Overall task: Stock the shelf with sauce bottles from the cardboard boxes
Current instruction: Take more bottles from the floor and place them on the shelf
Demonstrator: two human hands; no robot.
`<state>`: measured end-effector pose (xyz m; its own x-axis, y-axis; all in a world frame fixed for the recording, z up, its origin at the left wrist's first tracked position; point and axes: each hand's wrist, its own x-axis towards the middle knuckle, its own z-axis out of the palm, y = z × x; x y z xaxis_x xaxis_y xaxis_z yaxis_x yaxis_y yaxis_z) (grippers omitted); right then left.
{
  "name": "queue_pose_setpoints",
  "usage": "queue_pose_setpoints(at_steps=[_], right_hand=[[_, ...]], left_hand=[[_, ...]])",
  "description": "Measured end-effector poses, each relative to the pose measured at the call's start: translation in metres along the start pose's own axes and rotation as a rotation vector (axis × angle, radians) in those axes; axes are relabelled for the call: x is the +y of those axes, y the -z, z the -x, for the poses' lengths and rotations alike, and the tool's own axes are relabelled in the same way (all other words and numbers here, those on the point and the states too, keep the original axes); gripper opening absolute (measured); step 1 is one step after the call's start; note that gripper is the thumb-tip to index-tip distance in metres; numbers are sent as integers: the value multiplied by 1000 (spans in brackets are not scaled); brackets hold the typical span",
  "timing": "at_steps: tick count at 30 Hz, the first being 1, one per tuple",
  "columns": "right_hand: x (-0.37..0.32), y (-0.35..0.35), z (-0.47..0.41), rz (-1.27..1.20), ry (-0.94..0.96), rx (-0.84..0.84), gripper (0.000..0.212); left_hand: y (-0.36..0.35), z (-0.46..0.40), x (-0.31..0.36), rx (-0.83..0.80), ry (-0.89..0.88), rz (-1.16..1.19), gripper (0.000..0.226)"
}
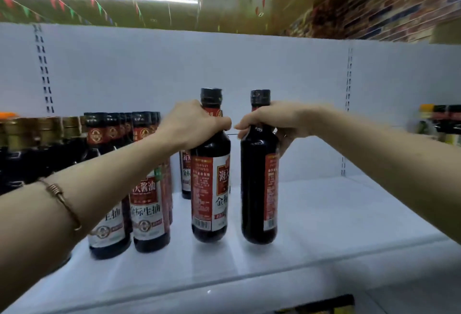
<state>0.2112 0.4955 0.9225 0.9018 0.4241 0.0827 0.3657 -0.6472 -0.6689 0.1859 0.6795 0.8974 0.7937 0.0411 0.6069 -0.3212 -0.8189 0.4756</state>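
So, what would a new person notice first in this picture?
Two dark sauce bottles at the centre, each gripped at the neck: the left hand holds the left bottle, the right hand the right bottle. Both are at the white shelf, beside a stocked row at left.

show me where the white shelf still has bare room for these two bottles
The white shelf is bare right of the dark sauce bottle in the right hand, out to the slotted upright. Its front strip is bare too. Left of the left hand's bottle, red-labelled bottle rows crowd it.
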Motion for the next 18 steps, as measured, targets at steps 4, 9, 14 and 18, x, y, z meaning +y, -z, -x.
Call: queue_pose_setpoints(at_steps=[4,9,14,18], right_hand=[[15,-1,-35,52,12,-34,24],[42,2,-75,16,55,-94,22],[67,10,-108,-41,172,-99,16],[84,-5,-136,-143,338,26,18]], left_hand=[[-16,-12,-14,2,73,-92,36],[-43,-26,-22,61,180,-190,43],[-72,-44,-20,185,327,-306,56],[-90,-49,-21,261,390,-464,60]])
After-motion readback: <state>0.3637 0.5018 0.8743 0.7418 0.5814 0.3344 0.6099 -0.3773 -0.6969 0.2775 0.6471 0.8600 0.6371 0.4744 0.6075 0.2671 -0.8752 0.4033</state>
